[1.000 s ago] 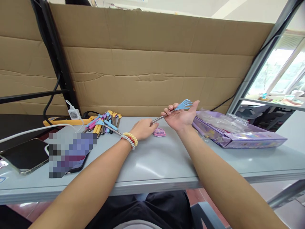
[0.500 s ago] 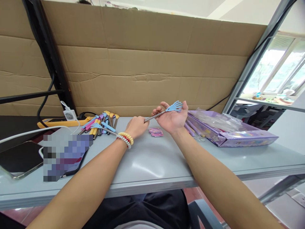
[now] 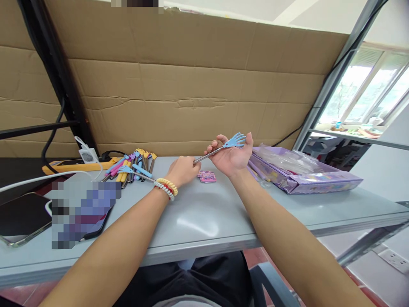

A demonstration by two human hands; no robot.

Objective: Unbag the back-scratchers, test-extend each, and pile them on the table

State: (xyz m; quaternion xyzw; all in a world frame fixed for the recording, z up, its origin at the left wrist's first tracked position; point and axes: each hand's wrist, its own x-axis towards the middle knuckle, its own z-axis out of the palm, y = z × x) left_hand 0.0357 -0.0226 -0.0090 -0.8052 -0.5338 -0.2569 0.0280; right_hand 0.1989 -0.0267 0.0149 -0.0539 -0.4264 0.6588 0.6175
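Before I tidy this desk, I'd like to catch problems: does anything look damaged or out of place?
The cardboard panel looks worn: it is creased, with a ragged top edge. On the left, the hand-topped sticks look untidy, heaped at different angles. I see no spill.

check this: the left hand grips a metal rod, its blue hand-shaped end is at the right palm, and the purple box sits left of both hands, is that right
Not quite. The left hand does grip a metal rod, with its blue hand-shaped end at the right palm, but the head view shows the purple box right of both hands, not left.
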